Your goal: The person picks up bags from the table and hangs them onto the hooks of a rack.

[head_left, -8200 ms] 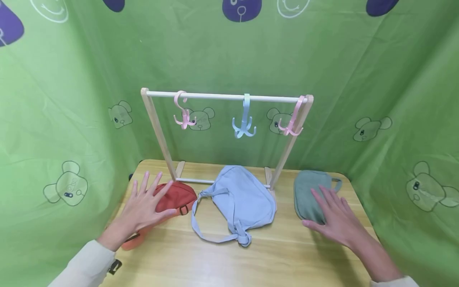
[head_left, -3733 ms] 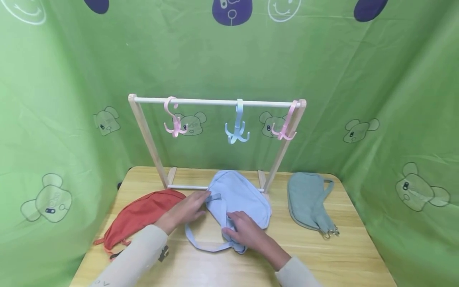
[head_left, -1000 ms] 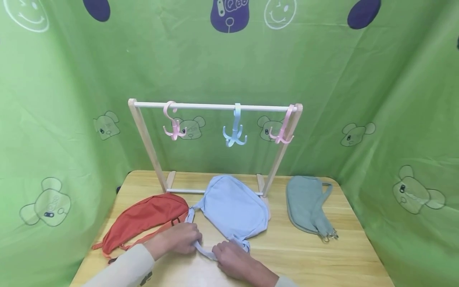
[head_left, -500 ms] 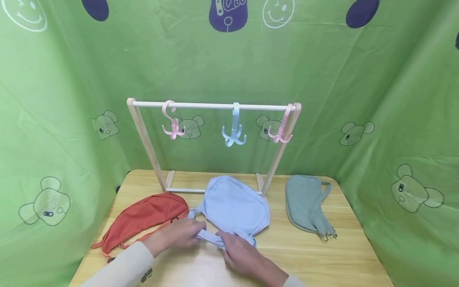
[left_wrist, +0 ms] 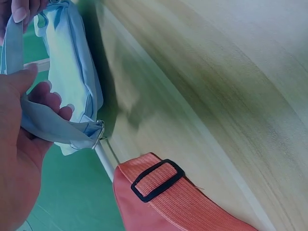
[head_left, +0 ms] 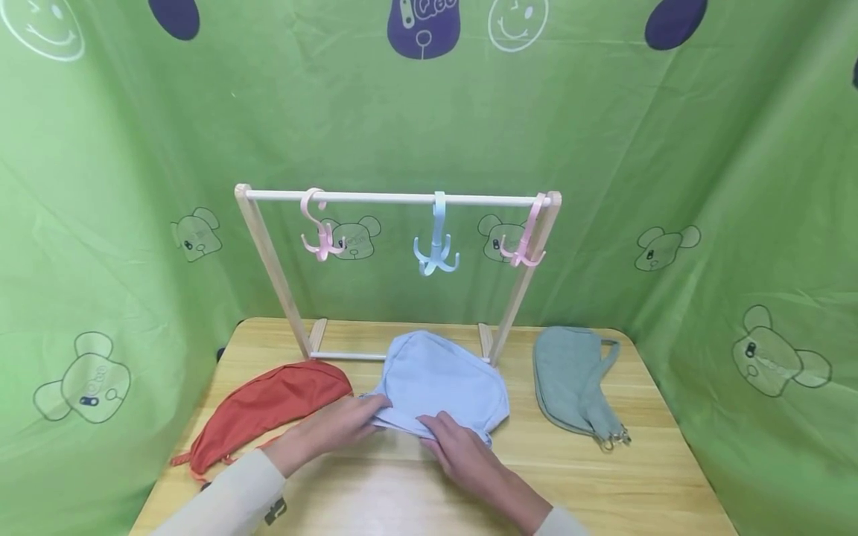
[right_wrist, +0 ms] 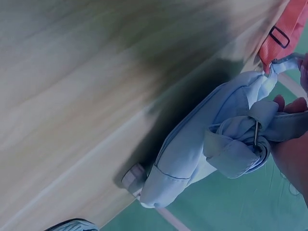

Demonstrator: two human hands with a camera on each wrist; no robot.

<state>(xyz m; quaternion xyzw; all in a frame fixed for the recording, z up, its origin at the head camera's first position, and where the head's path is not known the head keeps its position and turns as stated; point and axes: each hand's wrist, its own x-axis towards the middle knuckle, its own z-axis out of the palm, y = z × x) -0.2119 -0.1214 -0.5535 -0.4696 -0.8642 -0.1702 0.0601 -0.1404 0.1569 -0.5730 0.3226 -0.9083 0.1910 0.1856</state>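
Note:
A light blue shoulder bag [head_left: 445, 380] is at the middle of the table, in front of the rack. My left hand [head_left: 342, 423] grips its strap [head_left: 402, 421] near the left end; in the left wrist view the fingers curl round the strap [left_wrist: 53, 122]. My right hand [head_left: 462, 455] holds the same strap further right. The right wrist view shows a knotted, bunched strap end with a metal ring [right_wrist: 256, 132] beside that hand. Between both hands the strap is stretched across the bag's front, and the bag looks raised off the table in the wrist views.
A red waist bag [head_left: 268, 408] lies to the left, partly behind my left forearm. On the right lies a green bag [head_left: 570, 380] with metal clips. Behind stands a wooden rack [head_left: 375, 198] carrying two pink hooks [head_left: 324, 242] and one blue hook [head_left: 437, 253].
Earlier my hands were over the red and green bags, then moved to the blue bag and took its strap. In the last second both hands rose slightly, pulling the strap up against the bag.

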